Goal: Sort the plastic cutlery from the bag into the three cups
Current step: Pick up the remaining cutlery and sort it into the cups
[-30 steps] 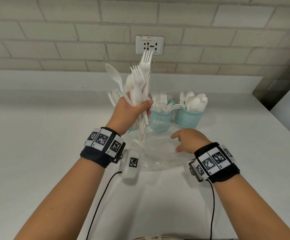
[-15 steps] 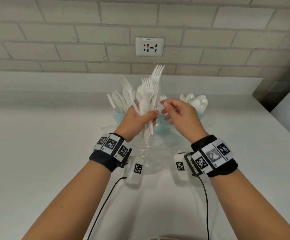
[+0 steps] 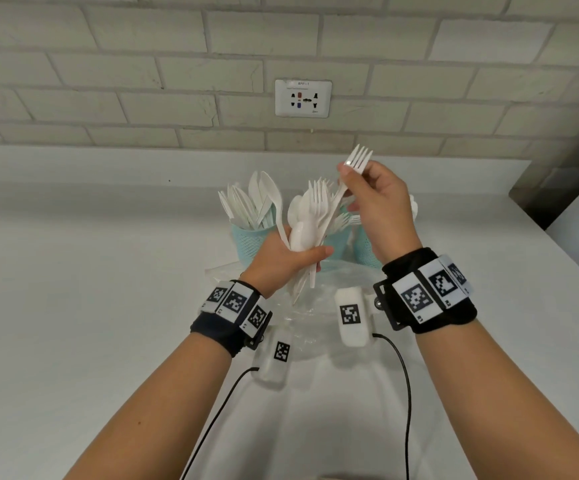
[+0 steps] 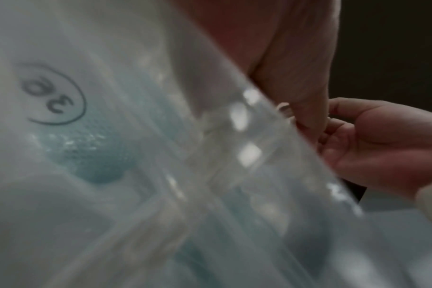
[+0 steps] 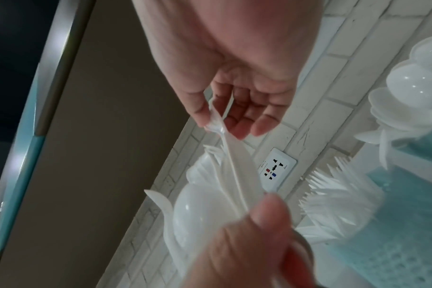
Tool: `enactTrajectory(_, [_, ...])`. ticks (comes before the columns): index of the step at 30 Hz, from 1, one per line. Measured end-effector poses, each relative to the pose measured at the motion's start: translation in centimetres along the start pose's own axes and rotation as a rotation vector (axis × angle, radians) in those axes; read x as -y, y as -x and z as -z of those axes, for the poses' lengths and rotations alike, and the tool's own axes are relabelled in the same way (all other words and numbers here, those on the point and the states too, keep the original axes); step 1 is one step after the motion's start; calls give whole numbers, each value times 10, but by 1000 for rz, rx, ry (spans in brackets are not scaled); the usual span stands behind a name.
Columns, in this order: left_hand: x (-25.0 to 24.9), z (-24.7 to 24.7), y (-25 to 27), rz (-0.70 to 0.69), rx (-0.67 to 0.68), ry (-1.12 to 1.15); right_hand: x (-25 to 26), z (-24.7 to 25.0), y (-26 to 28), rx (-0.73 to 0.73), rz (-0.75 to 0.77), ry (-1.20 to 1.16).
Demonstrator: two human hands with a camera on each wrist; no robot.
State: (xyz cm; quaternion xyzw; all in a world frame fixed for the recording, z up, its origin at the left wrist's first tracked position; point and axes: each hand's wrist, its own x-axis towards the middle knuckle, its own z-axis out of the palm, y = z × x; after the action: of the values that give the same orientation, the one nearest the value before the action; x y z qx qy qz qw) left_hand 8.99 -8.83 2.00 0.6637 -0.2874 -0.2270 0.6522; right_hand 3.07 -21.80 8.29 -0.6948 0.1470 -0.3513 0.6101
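My left hand grips a bundle of white plastic cutlery, forks and spoons standing upright above the clear plastic bag. My right hand pinches one fork just below its tines, its handle still slanting down into the bundle. In the right wrist view the fork runs from my right fingers down to the left thumb. Three teal cups stand behind: the knife cup at left, the fork cup in the middle, and the spoon cup mostly hidden by my right hand.
A white countertop runs back to a brick wall with a socket plate. Cables trail from both wrist bands toward me. The left wrist view is blurred by the bag film, which bears a circled mark.
My right hand rose from the bag to the bundle, took one fork and lifted it up and to the right. The left hand lowered the bundle slightly.
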Motion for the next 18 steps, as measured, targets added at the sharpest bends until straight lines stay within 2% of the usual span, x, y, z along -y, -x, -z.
enactTrajectory(2, [2,-1,1,1,12,-14,4,2,-2,-48,32,-60])
enactTrajectory(5, [5,-2,1,13,-3,11,11,6,-5,-110,180,-177])
enactTrajectory(8, [7,0,0,22,-22,21,16,8,-6,-132,265,-157])
enactTrajectory(10, [7,0,0,18,-28,9,16,7,-4,-47,189,-16])
enactTrajectory(13, [5,-1,-1,-2,-19,-5,0,-1,4,173,45,269])
enactTrajectory(15, [4,-2,-2,-14,-14,-8,-8,-5,8,210,42,403])
enactTrajectory(18, [5,-1,-1,-5,-15,-9,-8,-5,6,211,11,444])
